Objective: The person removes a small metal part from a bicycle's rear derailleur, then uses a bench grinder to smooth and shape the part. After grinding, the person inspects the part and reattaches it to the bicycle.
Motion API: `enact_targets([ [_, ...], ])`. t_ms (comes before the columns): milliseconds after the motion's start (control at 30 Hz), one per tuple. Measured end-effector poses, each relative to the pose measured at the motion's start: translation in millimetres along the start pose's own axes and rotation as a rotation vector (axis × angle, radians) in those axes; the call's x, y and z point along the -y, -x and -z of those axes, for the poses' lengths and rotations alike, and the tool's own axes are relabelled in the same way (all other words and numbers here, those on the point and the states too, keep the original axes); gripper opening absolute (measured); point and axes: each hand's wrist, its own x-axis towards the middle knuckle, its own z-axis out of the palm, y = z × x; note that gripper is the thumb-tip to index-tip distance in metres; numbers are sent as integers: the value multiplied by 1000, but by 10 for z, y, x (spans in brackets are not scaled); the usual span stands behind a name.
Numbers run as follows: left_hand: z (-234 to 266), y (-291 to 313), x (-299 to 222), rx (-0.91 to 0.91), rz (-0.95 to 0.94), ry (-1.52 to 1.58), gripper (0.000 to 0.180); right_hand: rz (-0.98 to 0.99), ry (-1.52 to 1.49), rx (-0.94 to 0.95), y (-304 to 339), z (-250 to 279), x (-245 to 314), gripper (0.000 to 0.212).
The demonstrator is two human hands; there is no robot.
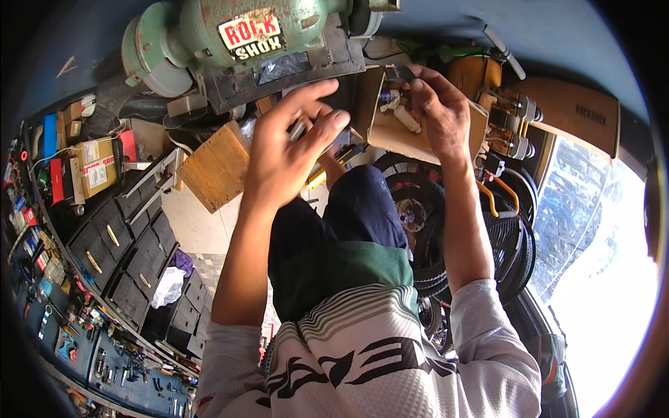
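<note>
My left hand (289,153) is raised below the bench grinder, its index finger and thumb apart at the tips. Within its curled other fingers shows a short grey metallic piece (297,129), partly hidden, too small to name. Farther right, my right hand (444,115) pinches a small dark flat piece (399,74) between thumb and fingers, above an open cardboard box (390,137). Inside that box lie a white bottle (407,118) and other small items. The green bench grinder (202,31) stands on a dark metal plate ahead of my hands.
On the left are a wooden box (216,167), black drawers (101,237) and shelves crowded with tools and small parts. Bicycle wheels (418,202) stand at the right, near a closed cardboard box (571,115). Bright light comes through an opening (613,279) at the far right.
</note>
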Motion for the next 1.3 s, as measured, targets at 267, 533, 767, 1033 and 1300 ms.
enact_targets([
  [267, -342, -687, 550, -63, 145, 201, 41, 185, -10, 95, -395, -191, -135, 42],
  [533, -427, -806, 578, -123, 214, 389, 30, 176, 21, 99, -510, -188, -125, 42],
  [767, -495, -840, 596, -178, 212, 386, 29, 112, 70, 119, -546, -161, -49, 41],
  [1033, -510, -848, 562, -223, 265, 377, 32, 105, 89, 140, -584, -150, -38, 44],
  [1300, -542, -852, 617, -217, 242, 426, 31, 105, 90, 131, -606, -140, -74, 45],
])
